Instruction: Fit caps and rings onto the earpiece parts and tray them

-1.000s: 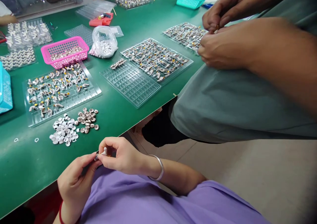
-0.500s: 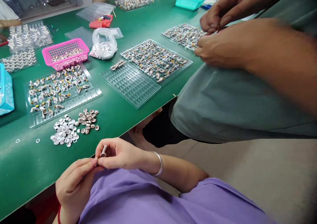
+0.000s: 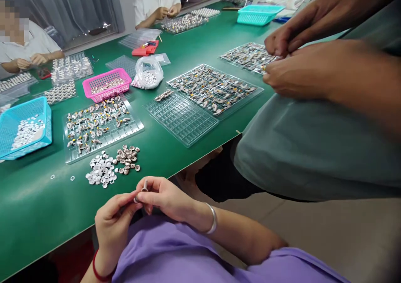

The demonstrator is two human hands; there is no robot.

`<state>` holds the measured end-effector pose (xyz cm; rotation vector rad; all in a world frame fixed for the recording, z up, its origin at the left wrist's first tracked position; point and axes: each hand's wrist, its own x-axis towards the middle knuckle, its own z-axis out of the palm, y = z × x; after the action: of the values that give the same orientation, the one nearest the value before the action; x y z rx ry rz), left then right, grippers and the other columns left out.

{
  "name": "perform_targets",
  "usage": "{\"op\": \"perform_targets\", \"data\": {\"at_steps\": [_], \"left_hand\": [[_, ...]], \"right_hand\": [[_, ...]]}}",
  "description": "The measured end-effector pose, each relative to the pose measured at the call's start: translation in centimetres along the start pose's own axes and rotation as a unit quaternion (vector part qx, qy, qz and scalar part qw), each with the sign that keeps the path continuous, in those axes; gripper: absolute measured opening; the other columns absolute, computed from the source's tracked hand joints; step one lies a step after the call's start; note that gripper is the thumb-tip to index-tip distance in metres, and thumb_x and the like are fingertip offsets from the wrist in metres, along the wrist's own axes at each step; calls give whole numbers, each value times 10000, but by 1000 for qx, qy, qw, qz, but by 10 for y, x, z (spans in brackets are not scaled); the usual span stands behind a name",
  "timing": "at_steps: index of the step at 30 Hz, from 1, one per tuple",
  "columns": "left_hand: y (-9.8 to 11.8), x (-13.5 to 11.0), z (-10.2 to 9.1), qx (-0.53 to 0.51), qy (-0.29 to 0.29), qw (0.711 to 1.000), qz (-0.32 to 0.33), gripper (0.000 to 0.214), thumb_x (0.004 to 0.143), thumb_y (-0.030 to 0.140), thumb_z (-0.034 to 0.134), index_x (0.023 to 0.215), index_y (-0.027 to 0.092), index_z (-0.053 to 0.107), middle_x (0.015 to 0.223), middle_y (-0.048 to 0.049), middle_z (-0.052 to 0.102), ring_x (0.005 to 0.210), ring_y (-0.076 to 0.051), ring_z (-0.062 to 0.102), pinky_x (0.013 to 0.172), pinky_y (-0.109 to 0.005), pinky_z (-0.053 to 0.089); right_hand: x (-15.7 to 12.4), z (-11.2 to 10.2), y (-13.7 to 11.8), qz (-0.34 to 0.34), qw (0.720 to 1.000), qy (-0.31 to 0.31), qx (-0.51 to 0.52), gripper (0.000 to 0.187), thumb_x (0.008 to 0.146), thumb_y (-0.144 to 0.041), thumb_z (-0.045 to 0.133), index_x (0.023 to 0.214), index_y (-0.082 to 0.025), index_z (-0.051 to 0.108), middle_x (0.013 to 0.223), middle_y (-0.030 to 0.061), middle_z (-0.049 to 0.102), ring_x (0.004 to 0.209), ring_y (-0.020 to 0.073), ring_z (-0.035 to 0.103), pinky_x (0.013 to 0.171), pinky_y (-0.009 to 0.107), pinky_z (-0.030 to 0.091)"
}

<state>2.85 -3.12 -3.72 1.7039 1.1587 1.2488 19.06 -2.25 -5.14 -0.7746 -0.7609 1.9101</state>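
Observation:
My left hand (image 3: 114, 216), with a red cord on its wrist, pinches a small round cap (image 3: 135, 199) between thumb and fingertips. My right hand (image 3: 166, 199), wearing a silver bangle, is closed around a small pale stem-shaped piece (image 3: 145, 185) that sticks up between its fingers. The fingertips of both hands meet above my lap, at the table edge; whether the cap and stem touch is hidden. Just beyond lie a pile of small white caps (image 3: 102, 169) and a pile of brownish cup-shaped caps (image 3: 127, 158).
A clear tray (image 3: 138, 129) with small curved pieces stands beyond the piles. Behind it is a pink basket (image 3: 127, 84); a blue basket (image 3: 46, 137) sits left. A co-worker's hands (image 3: 307, 61) work close on the right. More people sit across the green table (image 3: 56, 208).
The view has swung up and left, bringing the blue basket and the people opposite further into sight. My hands stay together, with the left fingers turned slightly and the cap showing more.

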Motion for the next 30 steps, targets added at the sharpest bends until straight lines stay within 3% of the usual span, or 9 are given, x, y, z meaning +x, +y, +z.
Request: {"op": "perform_targets", "data": {"at_steps": [10, 16, 20, 24, 30], "left_hand": [[-15, -7, -5, -65, 16, 996, -60, 241, 717, 216, 827, 941, 302, 802, 775, 14, 592, 678, -100, 598, 565, -179, 532], [-7, -14, -7, -30, 7, 999, -11, 271, 744, 157, 795, 956, 325, 798, 780, 10, 594, 693, -114, 588, 569, -194, 520], [-3, -18, -9, -21, -6, 1000, 7, 266, 762, 155, 782, 964, 327, 797, 776, 3, 607, 717, -133, 622, 601, -218, 544], [-3, -19, -10, -90, 2, 994, -55, 229, 736, 196, 816, 932, 312, 804, 780, 0, 597, 709, -129, 621, 584, -212, 549], [1, -16, -4, -263, 12, 949, -174, 195, 680, 266, 866, 864, 304, 813, 763, 13, 566, 633, -107, 610, 537, -235, 577]], "right_hand": [[3, 1, 2, 58, 997, -31, 38, 367, 642, -389, 824, 796, -132, 613, 627, -50, 632, 452, 53, 530, 489, 206, 426], [-2, 7, 3, 57, 998, -24, 30, 258, 634, -263, 807, 733, -138, 605, 561, -75, 582, 440, 40, 486, 470, 197, 346], [-9, 12, 8, 58, 994, -23, 89, 330, 603, -311, 856, 716, -143, 595, 565, -62, 607, 427, 44, 479, 458, 203, 342], [-13, 15, 8, 71, 991, -33, 112, 409, 615, -404, 878, 765, -142, 602, 583, -55, 617, 441, 63, 532, 472, 211, 403], [-12, 16, 2, 84, 986, -62, 130, 413, 629, -402, 873, 825, -131, 631, 633, -37, 643, 493, 81, 573, 517, 236, 487]]}}
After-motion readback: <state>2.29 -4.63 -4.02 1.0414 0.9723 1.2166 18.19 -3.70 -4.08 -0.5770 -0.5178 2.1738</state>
